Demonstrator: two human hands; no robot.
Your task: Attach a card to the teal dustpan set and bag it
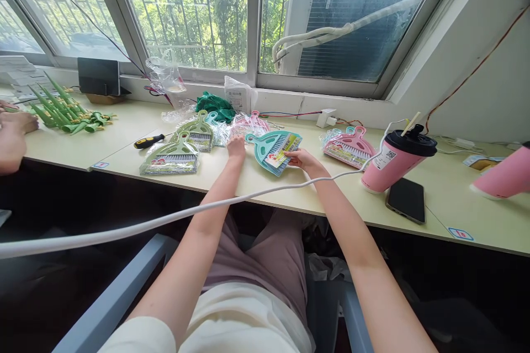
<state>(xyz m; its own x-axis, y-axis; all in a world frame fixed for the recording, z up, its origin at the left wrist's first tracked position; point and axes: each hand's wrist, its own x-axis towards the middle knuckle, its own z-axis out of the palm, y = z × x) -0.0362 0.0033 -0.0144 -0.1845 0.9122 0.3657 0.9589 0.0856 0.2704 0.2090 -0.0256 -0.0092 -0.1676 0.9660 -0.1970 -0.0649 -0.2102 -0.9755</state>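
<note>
In my right hand (pixel 304 161) is a teal mini dustpan and brush set (pixel 269 150), gripped by its wide edge with a printed card across the front. Its handle points left, towards my left hand (pixel 236 146). The fingers of my left hand are closed beside that handle, at the clear plastic wrapping; what they hold is hidden. Behind lies a pink dustpan set (pixel 253 121) in shiny film. Two green wrapped dustpan sets, one nearer (pixel 170 161) and one farther (pixel 201 135), lie left of my left hand. More pink wrapped sets (pixel 350 146) lie to the right.
A screwdriver (pixel 149 141) lies at left, near a green crumpled bag (pixel 215 106). Right of me stand a pink lidded cup (pixel 391 160) and a phone (pixel 407 200). A white cable (pixel 165 219) crosses before me. Another person's hands (pixel 16 127) are at far left by green stalks (pixel 68 110).
</note>
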